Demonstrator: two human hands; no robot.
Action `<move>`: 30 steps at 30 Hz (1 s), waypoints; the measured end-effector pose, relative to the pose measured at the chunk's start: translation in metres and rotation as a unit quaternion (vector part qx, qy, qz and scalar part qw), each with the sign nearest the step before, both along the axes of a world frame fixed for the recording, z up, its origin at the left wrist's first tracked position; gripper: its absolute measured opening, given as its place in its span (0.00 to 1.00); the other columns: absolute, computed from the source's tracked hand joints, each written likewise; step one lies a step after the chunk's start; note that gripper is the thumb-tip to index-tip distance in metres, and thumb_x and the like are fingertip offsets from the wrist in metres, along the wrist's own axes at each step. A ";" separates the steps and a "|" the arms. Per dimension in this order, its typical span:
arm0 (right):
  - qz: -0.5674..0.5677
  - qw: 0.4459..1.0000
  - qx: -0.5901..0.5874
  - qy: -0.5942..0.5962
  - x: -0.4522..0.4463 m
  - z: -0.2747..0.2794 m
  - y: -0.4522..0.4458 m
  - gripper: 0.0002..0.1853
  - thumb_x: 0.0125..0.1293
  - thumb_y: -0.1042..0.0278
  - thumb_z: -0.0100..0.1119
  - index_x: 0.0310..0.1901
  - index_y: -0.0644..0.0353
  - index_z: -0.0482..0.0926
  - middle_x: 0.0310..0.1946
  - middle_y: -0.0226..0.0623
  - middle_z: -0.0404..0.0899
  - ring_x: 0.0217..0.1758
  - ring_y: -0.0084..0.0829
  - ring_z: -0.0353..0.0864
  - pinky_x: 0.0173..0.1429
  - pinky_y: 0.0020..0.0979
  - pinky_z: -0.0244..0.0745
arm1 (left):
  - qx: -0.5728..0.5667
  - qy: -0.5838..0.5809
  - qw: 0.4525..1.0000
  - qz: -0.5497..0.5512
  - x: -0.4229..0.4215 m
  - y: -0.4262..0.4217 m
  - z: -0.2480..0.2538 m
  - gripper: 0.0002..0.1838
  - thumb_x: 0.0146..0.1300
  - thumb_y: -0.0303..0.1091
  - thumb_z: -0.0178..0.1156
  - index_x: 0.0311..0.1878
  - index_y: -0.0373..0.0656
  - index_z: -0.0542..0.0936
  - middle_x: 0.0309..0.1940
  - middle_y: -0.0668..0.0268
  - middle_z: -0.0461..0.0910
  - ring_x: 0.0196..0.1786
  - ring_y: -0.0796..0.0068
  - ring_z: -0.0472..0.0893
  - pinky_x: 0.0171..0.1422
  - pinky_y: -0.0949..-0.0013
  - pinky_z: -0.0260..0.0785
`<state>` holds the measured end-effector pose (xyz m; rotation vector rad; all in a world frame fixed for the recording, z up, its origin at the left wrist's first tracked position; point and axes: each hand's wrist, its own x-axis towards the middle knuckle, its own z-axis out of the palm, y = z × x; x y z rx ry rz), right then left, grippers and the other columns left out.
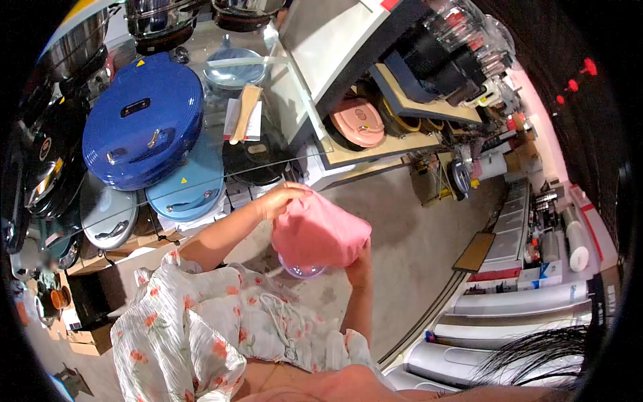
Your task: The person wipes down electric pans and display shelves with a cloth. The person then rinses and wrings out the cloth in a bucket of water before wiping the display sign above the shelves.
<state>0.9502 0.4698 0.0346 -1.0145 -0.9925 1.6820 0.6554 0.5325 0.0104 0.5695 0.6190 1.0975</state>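
My left hand (278, 201) has its fingers closed on the upper left edge of a pink cloth (321, 231). At the cloth's right corner is my right hand (360, 268), its fingers mostly hidden behind the fabric, and it appears to hold that side. The cloth hangs bunched between both hands, in front of my body and above the floor. Beneath its lower edge shows the curved rim of a clear, round thing (299, 268). Most of that thing is covered, so its kind cannot be made out.
On the glass display shelf at the left stand a blue electric pan (144, 120), a light blue one (187, 187) and a wooden spatula (246, 114). A pink appliance (358, 122) sits on a lower shelf ahead. Boxed and white appliances (522, 301) line the right side. Grey floor (415, 254) lies between.
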 end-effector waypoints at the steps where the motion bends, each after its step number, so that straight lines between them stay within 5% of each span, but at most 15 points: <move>1: 0.004 0.998 0.049 -0.047 0.004 0.003 0.004 0.32 0.66 0.61 0.56 0.69 0.53 0.57 0.61 0.34 0.68 0.62 0.30 0.69 0.61 0.34 0.69 | -0.004 -0.013 1.000 -0.011 -0.003 -0.002 0.019 0.08 0.59 0.31 0.62 0.40 0.39 0.81 0.36 0.66 0.83 0.38 0.76 0.82 0.47 0.70 0.75; 2: -0.040 0.996 -0.031 -0.080 0.007 0.012 0.007 0.33 0.65 0.67 0.56 0.70 0.55 0.56 0.51 0.32 0.75 0.52 0.28 0.76 0.53 0.29 0.72 | 0.009 0.004 1.000 0.002 -0.003 0.003 0.020 0.07 0.59 0.31 0.62 0.39 0.40 0.81 0.34 0.65 0.83 0.36 0.76 0.82 0.45 0.70 0.76; 5: 0.053 0.951 -0.115 -0.281 0.038 0.031 0.006 0.34 0.64 0.68 0.58 0.70 0.56 0.56 0.41 0.30 0.80 0.43 0.27 0.78 0.48 0.27 0.73 | 0.047 0.080 0.995 0.027 -0.005 0.020 0.029 0.06 0.59 0.34 0.63 0.35 0.42 0.82 0.29 0.68 0.82 0.30 0.80 0.80 0.38 0.73 0.74; 6: 0.036 0.963 -0.093 -0.249 0.051 0.027 0.009 0.34 0.64 0.69 0.58 0.70 0.58 0.56 0.34 0.30 0.80 0.35 0.23 0.76 0.41 0.27 0.71 | 0.054 0.152 0.987 0.002 -0.007 0.022 0.037 0.07 0.59 0.35 0.63 0.36 0.42 0.82 0.29 0.69 0.82 0.30 0.81 0.79 0.38 0.74 0.74; 9: -0.091 0.948 -0.019 -0.304 0.072 0.041 0.024 0.35 0.64 0.68 0.59 0.71 0.55 0.54 0.36 0.31 0.80 0.35 0.22 0.75 0.41 0.27 0.70 | 0.153 0.191 0.969 -0.033 -0.011 0.032 0.067 0.09 0.62 0.36 0.61 0.39 0.41 0.83 0.30 0.73 0.82 0.32 0.87 0.77 0.37 0.81 0.70; 12: -0.189 0.976 0.107 -0.010 0.041 0.095 0.022 0.36 0.65 0.67 0.60 0.71 0.51 0.53 0.40 0.33 0.79 0.38 0.24 0.76 0.44 0.30 0.71 | 0.171 0.234 0.956 -0.044 -0.015 0.046 0.092 0.08 0.63 0.36 0.60 0.38 0.42 0.84 0.26 0.75 0.80 0.26 0.87 0.73 0.32 0.81 0.65; 15: -0.073 0.975 0.039 -0.204 0.074 0.075 0.045 0.35 0.65 0.66 0.61 0.70 0.48 0.54 0.43 0.33 0.78 0.44 0.27 0.77 0.50 0.32 0.71 | 0.184 0.261 0.948 -0.003 -0.002 0.066 0.087 0.08 0.63 0.37 0.60 0.37 0.44 0.83 0.25 0.75 0.79 0.24 0.87 0.70 0.28 0.80 0.61; 16: -0.110 0.968 0.054 -0.218 0.071 0.086 0.048 0.33 0.65 0.66 0.60 0.69 0.48 0.56 0.43 0.32 0.78 0.44 0.26 0.77 0.49 0.31 0.70 | 0.165 0.287 0.944 0.014 -0.002 0.073 0.083 0.08 0.64 0.37 0.60 0.36 0.44 0.82 0.27 0.73 0.80 0.26 0.86 0.74 0.31 0.79 0.66; 21: -0.198 0.915 0.079 -0.342 0.084 0.102 0.057 0.21 0.66 0.64 0.60 0.59 0.53 0.68 0.40 0.27 0.76 0.43 0.21 0.76 0.46 0.27 0.69 | 0.115 0.052 0.991 0.037 -0.007 0.055 0.103 0.07 0.65 0.35 0.58 0.37 0.43 0.81 0.32 0.67 0.83 0.33 0.78 0.82 0.40 0.72 0.75; 24: -0.149 0.943 0.088 -0.284 0.091 0.092 0.064 0.14 0.67 0.63 0.58 0.52 0.56 0.73 0.39 0.25 0.76 0.41 0.20 0.75 0.45 0.25 0.68 | 0.084 0.015 0.994 0.064 -0.007 0.042 0.118 0.07 0.66 0.34 0.55 0.36 0.43 0.81 0.31 0.66 0.83 0.32 0.76 0.82 0.38 0.68 0.76; 27: -0.123 0.965 0.083 -0.218 0.075 0.100 0.056 0.15 0.66 0.64 0.60 0.51 0.60 0.74 0.30 0.25 0.74 0.29 0.18 0.70 0.32 0.20 0.65 | 0.102 0.032 0.990 0.094 -0.010 0.038 0.119 0.07 0.66 0.35 0.55 0.37 0.43 0.80 0.31 0.67 0.82 0.32 0.77 0.81 0.38 0.69 0.76; 30: -0.061 0.982 0.033 -0.173 0.067 0.098 0.058 0.13 0.67 0.64 0.58 0.50 0.60 0.75 0.32 0.24 0.73 0.31 0.16 0.69 0.34 0.19 0.65 | 0.127 0.083 0.979 0.138 -0.019 0.004 0.139 0.08 0.67 0.37 0.55 0.36 0.44 0.79 0.29 0.72 0.80 0.32 0.81 0.78 0.38 0.73 0.73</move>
